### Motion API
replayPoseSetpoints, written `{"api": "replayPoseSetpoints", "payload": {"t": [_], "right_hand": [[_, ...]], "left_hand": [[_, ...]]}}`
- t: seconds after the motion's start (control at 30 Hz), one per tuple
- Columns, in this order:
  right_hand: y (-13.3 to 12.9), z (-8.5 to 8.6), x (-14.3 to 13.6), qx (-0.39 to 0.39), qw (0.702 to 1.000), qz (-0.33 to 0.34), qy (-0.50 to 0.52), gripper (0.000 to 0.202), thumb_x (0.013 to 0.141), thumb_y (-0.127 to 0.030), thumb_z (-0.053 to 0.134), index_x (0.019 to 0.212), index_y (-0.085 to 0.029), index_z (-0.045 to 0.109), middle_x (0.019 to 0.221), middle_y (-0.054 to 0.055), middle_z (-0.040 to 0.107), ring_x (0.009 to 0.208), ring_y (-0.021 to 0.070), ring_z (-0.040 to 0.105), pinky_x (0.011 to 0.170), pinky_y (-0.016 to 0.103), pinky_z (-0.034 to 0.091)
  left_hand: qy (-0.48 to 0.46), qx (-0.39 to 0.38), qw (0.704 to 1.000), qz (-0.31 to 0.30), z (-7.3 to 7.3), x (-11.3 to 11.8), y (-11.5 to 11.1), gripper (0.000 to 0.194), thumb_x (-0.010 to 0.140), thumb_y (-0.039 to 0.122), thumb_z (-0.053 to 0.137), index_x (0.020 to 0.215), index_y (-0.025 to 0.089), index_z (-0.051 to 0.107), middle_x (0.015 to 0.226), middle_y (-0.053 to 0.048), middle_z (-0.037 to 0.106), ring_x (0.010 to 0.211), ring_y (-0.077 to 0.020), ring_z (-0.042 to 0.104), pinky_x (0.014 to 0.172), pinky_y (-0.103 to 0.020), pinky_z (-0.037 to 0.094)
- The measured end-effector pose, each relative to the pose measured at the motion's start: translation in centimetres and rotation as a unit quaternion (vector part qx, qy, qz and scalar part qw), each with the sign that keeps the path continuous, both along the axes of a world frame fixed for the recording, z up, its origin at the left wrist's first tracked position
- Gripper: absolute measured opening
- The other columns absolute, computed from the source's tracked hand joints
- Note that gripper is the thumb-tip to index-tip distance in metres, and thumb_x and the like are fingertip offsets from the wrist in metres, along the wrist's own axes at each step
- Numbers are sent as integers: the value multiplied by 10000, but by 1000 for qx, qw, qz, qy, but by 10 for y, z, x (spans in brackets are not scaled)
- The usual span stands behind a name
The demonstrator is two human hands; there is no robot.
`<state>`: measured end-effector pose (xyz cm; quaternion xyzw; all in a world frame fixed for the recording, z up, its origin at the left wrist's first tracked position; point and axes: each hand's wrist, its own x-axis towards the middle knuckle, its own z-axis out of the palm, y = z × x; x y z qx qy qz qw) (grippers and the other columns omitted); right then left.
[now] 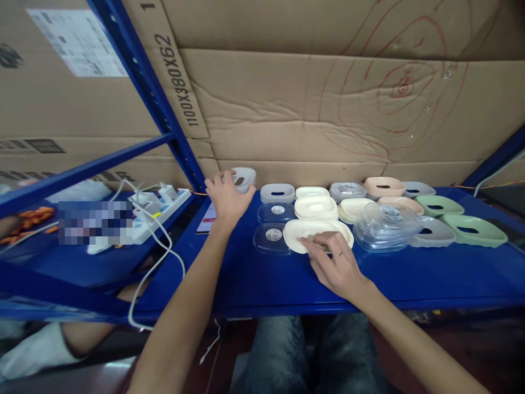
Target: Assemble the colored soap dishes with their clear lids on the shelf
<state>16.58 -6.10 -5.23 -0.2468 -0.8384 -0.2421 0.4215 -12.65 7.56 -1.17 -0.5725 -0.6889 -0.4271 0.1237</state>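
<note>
My left hand reaches to the back left of the blue shelf, its fingers curved round the side of a pale grey plastic dish with an oval opening. Nearer the front, my right hand pinches a cream oval plastic dish, fingertips at its middle. The fingers hide part of that dish, and more cream plastic shows behind it. To its left lie two clear lids with round labels. Cream dishes stand just behind, and a stack of clear lids is on the right.
Grey, peach and green dishes line the right side. A phone lies under my left wrist. White cables and a power strip are at left, by a blue upright. Cardboard walls the back.
</note>
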Motion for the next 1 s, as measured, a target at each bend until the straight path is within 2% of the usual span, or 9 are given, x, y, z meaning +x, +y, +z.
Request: {"api": "replayPoseSetpoints", "payload": {"t": [0.1, 0.17, 0.27, 0.33, 0.5, 0.63, 0.77, 0.9, 1.0], "right_hand": [[1, -1, 2, 30, 999, -10, 12, 408, 948, 36, 649, 1335, -91, 671, 1044, 155, 669, 946, 262, 625, 801, 395, 593], [4, 1, 5, 43, 999, -15, 4, 412, 955, 41, 636, 1335, -113, 677, 1028, 139, 677, 943, 251, 629, 808, 390, 587], [14, 8, 9, 51, 998, -8, -37, 423, 961, 52, 603, 1342, -114, 686, 1044, 137, 698, 961, 258, 634, 818, 407, 563], [21, 14, 11, 57, 997, -6, -58, 427, 969, 52, 569, 1339, -121, 696, 1066, 136, 713, 988, 269, 636, 836, 427, 544], [32, 19, 12, 71, 996, -36, -31, 377, 1004, -4, 602, 1315, -175, 730, 1077, 112, 741, 1056, 270, 627, 944, 461, 494], [31, 11, 16, 80, 995, -63, -6, 382, 1010, -35, 652, 1321, -241, 733, 1104, 85, 762, 1069, 253, 627, 997, 470, 464], [29, 4, 22, 70, 995, -65, 0, 435, 982, -31, 680, 1340, -272, 735, 1122, 79, 773, 1064, 257, 628, 988, 469, 473], [28, 1, 24, 53, 997, -56, 25, 573, 961, -57, 728, 1447, -358, 700, 1138, 63, 763, 1092, 271, 623, 987, 467, 476], [27, 2, 23, 62, 996, -55, 28, 560, 962, -54, 729, 1428, -364, 710, 1118, 55, 758, 1078, 264, 621, 983, 459, 476]], "left_hand": [[-66, 91, 989, -101, 7, 13, -11, 459, 868, 424, 758, 1249, 179, 685, 1335, -176, 724, 1298, -390, 592, 1170, -553, 420], [-136, 106, 966, -191, 8, 28, -20, 409, 892, 451, 752, 1217, 211, 691, 1275, -121, 757, 1247, -332, 658, 1137, -495, 476], [-240, 54, 901, -356, 8, 52, -31, 346, 915, 471, 741, 1148, 217, 711, 1210, -88, 788, 1185, -281, 725, 1078, -427, 538], [-279, 6, 855, -438, 5, 65, -37, 343, 927, 486, 741, 1134, 214, 728, 1217, -92, 794, 1193, -280, 729, 1087, -430, 540], [-315, -54, 773, -548, -4, 82, -48, 418, 907, 524, 803, 1194, 226, 746, 1299, -114, 767, 1299, -308, 682, 1158, -453, 484], [-346, -106, 731, -578, -7, 92, -56, 444, 931, 561, 772, 1229, 232, 782, 1323, -97, 751, 1302, -305, 651, 1142, -417, 463], [-491, -190, 667, -528, -4, 102, -64, 463, 969, 617, 663, 1131, 212, 819, 1235, -93, 774, 1112, -276, 698, 923, -353, 532], [-560, -241, 647, -459, -1, 102, -64, 361, 833, 408, 821, 1144, 226, 822, 1093, -62, 788, 952, -220, 693, 746, -281, 505], [-566, -275, 627, -460, -1, 96, -61, 357, 766, 315, 849, 1104, 202, 842, 978, -57, 777, 867, -207, 681, 708, -285, 509]]}}
